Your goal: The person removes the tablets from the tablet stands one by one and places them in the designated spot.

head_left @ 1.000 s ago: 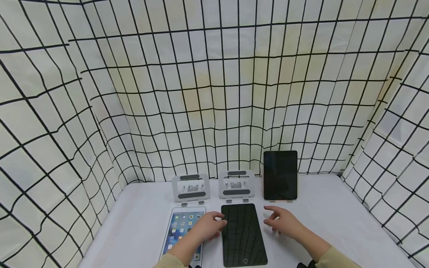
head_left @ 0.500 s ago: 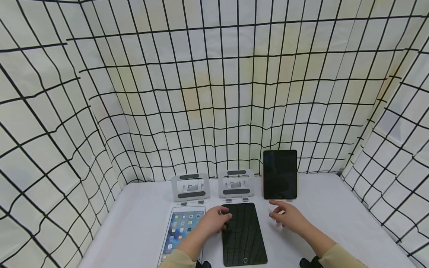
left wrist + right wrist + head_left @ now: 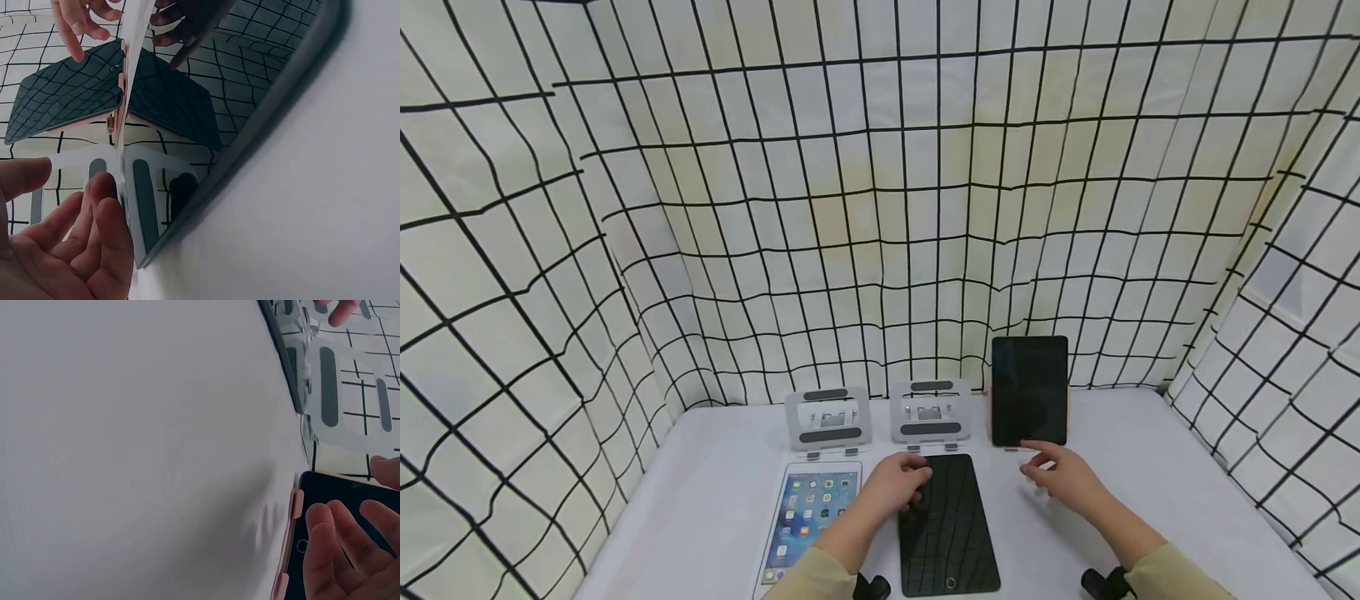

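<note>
Black upright tablet propped on pink stand. Dark flat tablet and white tablet lie before middle stand and left stand. Judged: one propped, two left. Left hand over dark flat tablet, right hand near upright one; fingers loose, gripping nothing.

Gridded walls round a white table suggest a booth.
</note>
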A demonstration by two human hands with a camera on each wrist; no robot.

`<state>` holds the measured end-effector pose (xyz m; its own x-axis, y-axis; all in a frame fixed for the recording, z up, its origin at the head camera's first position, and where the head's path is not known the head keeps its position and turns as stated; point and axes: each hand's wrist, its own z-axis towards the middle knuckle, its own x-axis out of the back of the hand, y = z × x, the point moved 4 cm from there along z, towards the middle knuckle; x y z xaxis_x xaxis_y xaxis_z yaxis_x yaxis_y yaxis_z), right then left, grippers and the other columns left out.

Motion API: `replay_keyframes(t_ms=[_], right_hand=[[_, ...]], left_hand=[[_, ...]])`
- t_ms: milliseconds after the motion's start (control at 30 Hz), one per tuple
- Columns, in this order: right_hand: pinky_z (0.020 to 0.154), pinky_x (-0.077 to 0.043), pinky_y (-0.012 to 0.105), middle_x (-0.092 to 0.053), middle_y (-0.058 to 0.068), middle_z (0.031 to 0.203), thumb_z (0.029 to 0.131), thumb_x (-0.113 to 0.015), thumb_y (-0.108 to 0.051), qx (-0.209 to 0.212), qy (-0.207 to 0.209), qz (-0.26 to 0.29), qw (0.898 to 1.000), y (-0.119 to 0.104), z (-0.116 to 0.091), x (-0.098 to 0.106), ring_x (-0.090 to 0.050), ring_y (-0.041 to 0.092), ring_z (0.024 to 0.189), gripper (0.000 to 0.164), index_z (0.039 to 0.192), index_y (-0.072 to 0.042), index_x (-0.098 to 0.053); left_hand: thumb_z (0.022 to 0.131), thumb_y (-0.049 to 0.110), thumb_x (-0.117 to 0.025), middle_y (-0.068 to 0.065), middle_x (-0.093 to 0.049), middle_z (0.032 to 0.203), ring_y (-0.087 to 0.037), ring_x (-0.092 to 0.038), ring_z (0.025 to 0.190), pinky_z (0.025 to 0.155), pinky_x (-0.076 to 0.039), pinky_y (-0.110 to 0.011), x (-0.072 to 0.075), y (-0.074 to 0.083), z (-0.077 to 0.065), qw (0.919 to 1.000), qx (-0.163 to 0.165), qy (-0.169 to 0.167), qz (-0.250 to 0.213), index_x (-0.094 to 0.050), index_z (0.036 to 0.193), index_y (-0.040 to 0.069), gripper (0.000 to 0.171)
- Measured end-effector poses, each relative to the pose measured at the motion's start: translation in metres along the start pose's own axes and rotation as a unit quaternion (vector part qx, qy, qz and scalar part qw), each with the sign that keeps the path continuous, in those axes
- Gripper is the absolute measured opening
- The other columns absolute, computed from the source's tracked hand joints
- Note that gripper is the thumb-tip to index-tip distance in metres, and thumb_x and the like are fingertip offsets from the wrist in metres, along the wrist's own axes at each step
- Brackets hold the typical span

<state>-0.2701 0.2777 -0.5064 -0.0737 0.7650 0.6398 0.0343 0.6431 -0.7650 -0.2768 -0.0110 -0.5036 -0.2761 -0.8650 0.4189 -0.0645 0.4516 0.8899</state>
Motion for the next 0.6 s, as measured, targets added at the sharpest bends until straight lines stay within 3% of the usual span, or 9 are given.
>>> replay_keyframes(t_ms=[300,600], right_hand=[[0.064,-0.052,0.033,-0.065,0.008,0.105,0.094,-0.069,-0.019,0.01,0.008,0.0,1.0,0.002,0.005,0.017,-0.06,0.019,0.08,0.051,0.139,-0.002,-0.053],[0.066,-0.051,0.032,-0.064,0.01,0.108,0.096,-0.067,-0.023,0.013,0.014,-0.02,1.0,0.007,0.014,0.034,-0.061,0.02,0.083,0.055,0.143,-0.001,-0.049]], left_hand=[[0.097,0.023,-0.063,-0.009,-0.065,0.084,-0.023,-0.062,0.066,0.051,-0.046,-0.029,-0.007,0.011,0.007,0.9998,-0.015,0.0,-0.011,-0.063,0.125,0.003,0.035],[0.097,0.023,-0.063,-0.007,-0.064,0.081,-0.028,-0.064,0.066,0.053,-0.046,-0.029,-0.014,0.021,0.019,0.9994,-0.031,0.008,-0.011,-0.064,0.127,0.004,0.035]])
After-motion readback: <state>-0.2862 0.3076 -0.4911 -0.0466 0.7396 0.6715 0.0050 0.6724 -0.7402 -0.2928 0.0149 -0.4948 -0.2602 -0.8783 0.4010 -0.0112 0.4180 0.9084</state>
